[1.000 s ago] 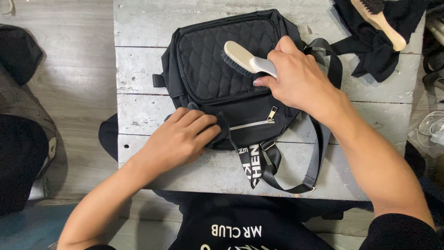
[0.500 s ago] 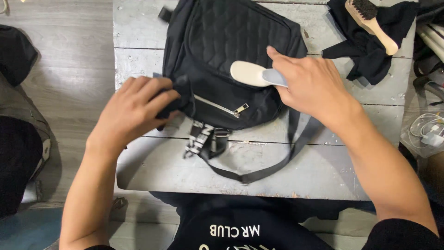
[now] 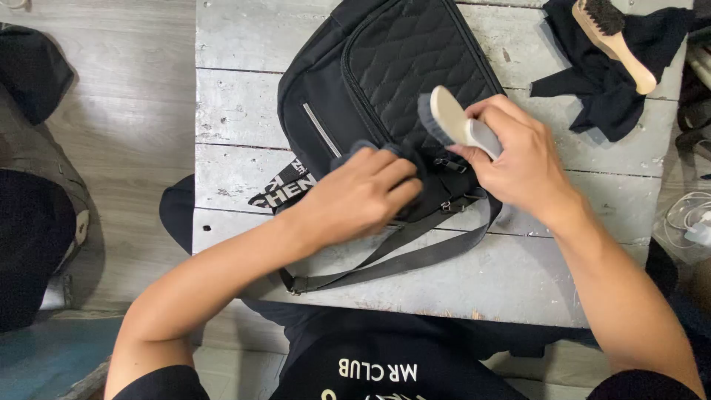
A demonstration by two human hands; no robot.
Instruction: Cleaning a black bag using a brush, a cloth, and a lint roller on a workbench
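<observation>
A black quilted shoulder bag [image 3: 392, 67] lies turned at an angle on a worn white wooden table [image 3: 237, 96]. My left hand [image 3: 355, 200] grips the bag's near edge, fingers curled over the fabric. My right hand [image 3: 518, 159] holds a small white-backed brush [image 3: 448, 118] by its grey handle, with the dark bristles pressed on the quilted panel near the bag's lower corner. The bag's dark strap [image 3: 400, 255] loops across the table toward me.
A wooden-handled brush [image 3: 611, 37] rests on a crumpled black cloth [image 3: 607, 89] at the table's far right. A dark bag [image 3: 29, 67] sits on the wooden floor at the left. White cables [image 3: 689, 222] lie off the table's right edge.
The bag has been rotated on the table, its zip pocket swinging to the left. My left hand shifted from the bag's left side to its near edge. The brush moved with my right hand.
</observation>
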